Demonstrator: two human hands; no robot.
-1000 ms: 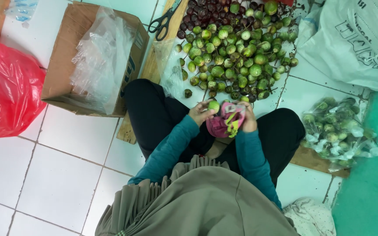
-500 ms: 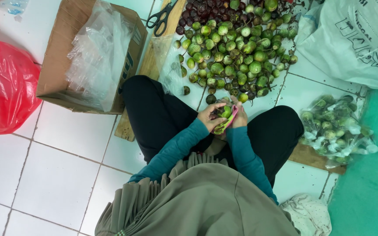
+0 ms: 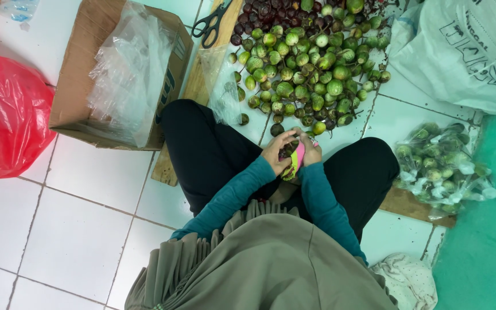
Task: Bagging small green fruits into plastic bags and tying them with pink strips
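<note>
Our left hand [image 3: 275, 150] and right hand [image 3: 310, 150] close around a pink packet [image 3: 297, 162]; a loose grip could spill fruit onto the far pile [image 3: 308, 63].

there is only one view, from a camera on the person's head. it looks almost straight down, so the person's own olive headscarf [image 3: 259, 264] fills the bottom middle of the picture and the black trousers [image 3: 213, 149] of the folded legs lie just above it. forward for the person is toward the top edge. the camera stands quite high above the white tiled floor [image 3: 76, 229], so the view is wide, not close: the left hand [image 3: 278, 150] and the right hand [image 3: 308, 150] look small near the center. the heap of green fruits [image 3: 311, 69] reaches the top edge, the red plastic bag [image 3: 1, 115] is cut by the left edge, and the green mat [image 3: 489, 241] by the right edge.
</note>
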